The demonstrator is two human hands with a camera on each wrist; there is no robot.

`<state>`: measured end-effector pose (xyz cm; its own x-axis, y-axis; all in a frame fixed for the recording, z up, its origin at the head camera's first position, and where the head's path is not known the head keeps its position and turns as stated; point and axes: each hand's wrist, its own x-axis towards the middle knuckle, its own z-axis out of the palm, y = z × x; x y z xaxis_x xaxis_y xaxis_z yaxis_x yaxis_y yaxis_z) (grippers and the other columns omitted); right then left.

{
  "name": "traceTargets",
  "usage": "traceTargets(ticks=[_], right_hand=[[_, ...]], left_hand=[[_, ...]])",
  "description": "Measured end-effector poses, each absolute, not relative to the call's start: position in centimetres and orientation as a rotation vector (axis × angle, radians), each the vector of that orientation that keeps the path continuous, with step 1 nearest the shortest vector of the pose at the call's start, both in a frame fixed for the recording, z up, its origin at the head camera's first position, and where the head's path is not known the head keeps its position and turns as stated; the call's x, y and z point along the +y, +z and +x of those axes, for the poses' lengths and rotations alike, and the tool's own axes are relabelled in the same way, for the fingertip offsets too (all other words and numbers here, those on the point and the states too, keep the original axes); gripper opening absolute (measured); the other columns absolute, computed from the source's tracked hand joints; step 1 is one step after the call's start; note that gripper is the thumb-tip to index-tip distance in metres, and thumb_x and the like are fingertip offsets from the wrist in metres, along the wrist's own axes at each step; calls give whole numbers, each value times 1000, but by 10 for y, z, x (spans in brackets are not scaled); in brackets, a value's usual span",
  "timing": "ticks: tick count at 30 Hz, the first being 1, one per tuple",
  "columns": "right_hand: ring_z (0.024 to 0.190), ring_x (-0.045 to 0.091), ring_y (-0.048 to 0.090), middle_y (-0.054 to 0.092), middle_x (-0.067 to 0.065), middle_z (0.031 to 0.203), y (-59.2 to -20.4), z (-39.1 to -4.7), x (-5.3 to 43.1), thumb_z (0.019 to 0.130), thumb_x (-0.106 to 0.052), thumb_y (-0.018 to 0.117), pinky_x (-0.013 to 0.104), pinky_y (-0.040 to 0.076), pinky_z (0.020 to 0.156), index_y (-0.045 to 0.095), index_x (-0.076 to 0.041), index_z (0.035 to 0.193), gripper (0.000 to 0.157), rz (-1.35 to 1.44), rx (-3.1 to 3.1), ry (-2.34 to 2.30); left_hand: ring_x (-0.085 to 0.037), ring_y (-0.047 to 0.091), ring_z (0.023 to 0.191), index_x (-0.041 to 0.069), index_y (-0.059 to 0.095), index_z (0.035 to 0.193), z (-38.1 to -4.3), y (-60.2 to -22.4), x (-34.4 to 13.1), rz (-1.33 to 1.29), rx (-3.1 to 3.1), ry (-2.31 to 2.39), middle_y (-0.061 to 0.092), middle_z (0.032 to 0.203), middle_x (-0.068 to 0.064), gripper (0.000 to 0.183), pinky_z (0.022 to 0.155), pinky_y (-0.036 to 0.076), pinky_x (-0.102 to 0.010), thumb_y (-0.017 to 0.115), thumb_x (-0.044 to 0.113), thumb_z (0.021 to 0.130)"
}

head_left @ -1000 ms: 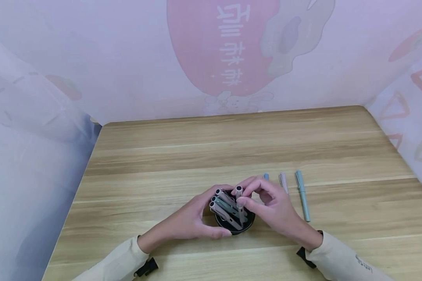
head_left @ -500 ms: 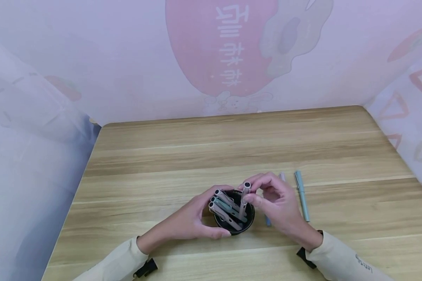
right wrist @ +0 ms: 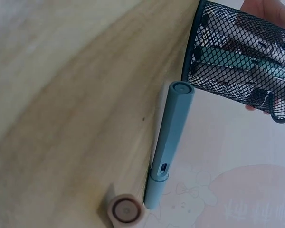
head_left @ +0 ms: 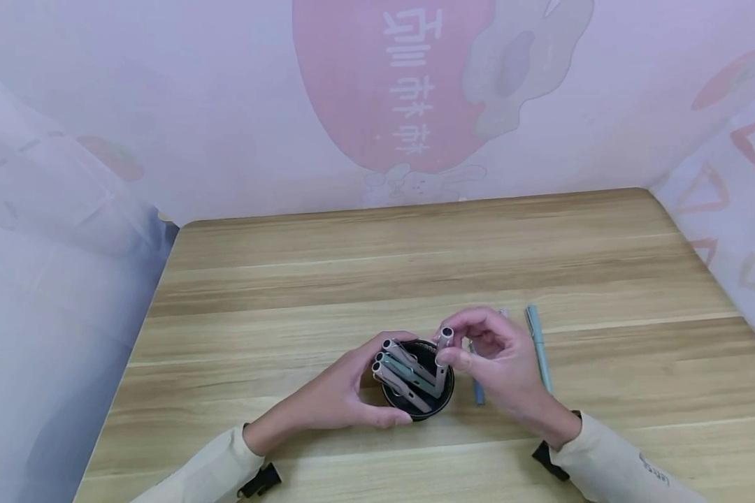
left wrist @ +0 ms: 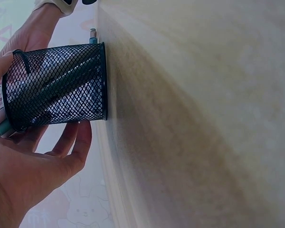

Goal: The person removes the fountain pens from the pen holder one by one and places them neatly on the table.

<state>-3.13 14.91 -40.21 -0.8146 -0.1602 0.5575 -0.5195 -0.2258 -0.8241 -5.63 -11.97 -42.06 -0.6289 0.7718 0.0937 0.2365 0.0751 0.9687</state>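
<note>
My left hand (head_left: 346, 395) grips a black mesh pen cup (left wrist: 57, 85), thumb on the near side and fingers curled round the far side. Inside lean several pens: a green pen (head_left: 409, 374) between greyish-pink ones (head_left: 395, 383). My right hand (head_left: 502, 360) pinches the top of another greyish-pink pen (head_left: 445, 340) between thumb and fingers, at the cup's right rim. The lower part of that pen stands inside the cup. In the left wrist view the cup's base is right at the tabletop.
Right of the cup lies a blue pen (head_left: 479, 392), partly covered by my right hand. A lilac pen tip (head_left: 503, 312) peeks out behind that hand. Further right is a teal pen (head_left: 539, 346). A printed curtain (head_left: 226, 105) rises behind the wooden table (head_left: 327, 272).
My right hand has moved slightly right, tilting the pinched pen toward the cup's right rim. It now covers more of the lilac pen and uncovers the blue pen's near end. The left hand stays put.
</note>
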Motion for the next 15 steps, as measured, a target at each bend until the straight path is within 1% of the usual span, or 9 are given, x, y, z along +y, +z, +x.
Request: traceTargets(ticks=[6,8,13,15], right_hand=[[91,17,71,75,10,105,-399,-31,152,95,-3,85,24,60,77,65,11,107,27,759,-1763,2176],[93,16,71,75,8,107,-397,-30,153,96,-4,84,24,60,79,64,12,106,27,729,-1778,2172],[94,16,70,74,8,109,-393,-29,159,99,5,77,25,60,83,62,15,108,20,658,-1833,2122],[94,17,69,74,9,110,-391,-29,161,99,10,72,25,60,84,61,17,111,17,652,-1833,2113]], left_hand=[[-24,63,131,19,43,164,-55,-422,-120,1005,1925,1579,64,147,-1,90,112,52,-40,94,24,90],[-23,63,131,21,43,164,-55,-422,-120,1003,1930,1573,64,147,0,90,111,52,-40,94,24,90],[-23,63,130,21,43,164,-55,-422,-120,975,1918,1575,64,147,0,91,111,52,-40,94,24,90],[-23,62,131,19,42,165,-54,-422,-120,983,1919,1578,64,148,-1,91,112,52,-40,94,24,90]])
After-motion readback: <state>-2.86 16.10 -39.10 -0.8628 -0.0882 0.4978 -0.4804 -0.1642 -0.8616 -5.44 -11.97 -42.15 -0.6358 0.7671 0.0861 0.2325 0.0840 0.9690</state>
